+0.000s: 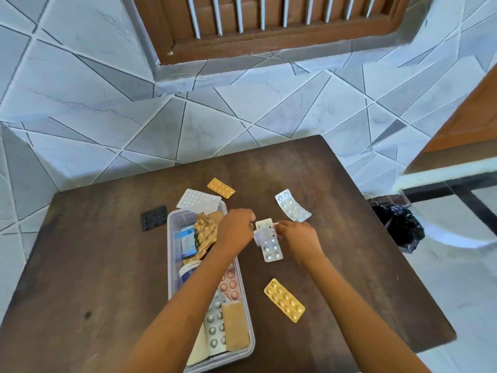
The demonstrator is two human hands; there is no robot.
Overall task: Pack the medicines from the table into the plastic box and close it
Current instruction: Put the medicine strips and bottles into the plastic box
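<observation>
Looking down over my two bare arms, I see the dark brown wooden table (336, 184) with the clear rectangular plastic box (172, 238) lying lengthwise on its left-centre part, open, with no lid on it. My left hand (236, 230) reaches across the box's right wall, fingers curled onto the left edge of a silver foil blister strip (270, 244) that lies on the table just right of the box. My right hand (298, 238) meets it from the right, fingertips pinched on a small white-and-pink bit at the strip's far end; both hands grip narrowly on this strip, though I cannot tell how firmly.

Inside the box I make out a crumpled gold foil packet (205, 232) at the far end, a blue-and-white sachet (188, 239) beside it, a white round-lidded tub (188, 273) partly under my left forearm, a pink blister sheet (231, 285), a silver blister sheet with round tablets (215, 327) and a tan flat sachet (235, 327) at the near end.

Still out on the table: a white blister sheet of many small tablets (197, 200) resting against the box's far rim, a small orange blister strip (221, 187) just beyond it, a silver-white blister strip (292, 205) far right of my hands, and a gold blister strip with two rows of tablets (284, 300) near right of the box. A black square pad with small holes (154, 218) lies left of the box.
</observation>
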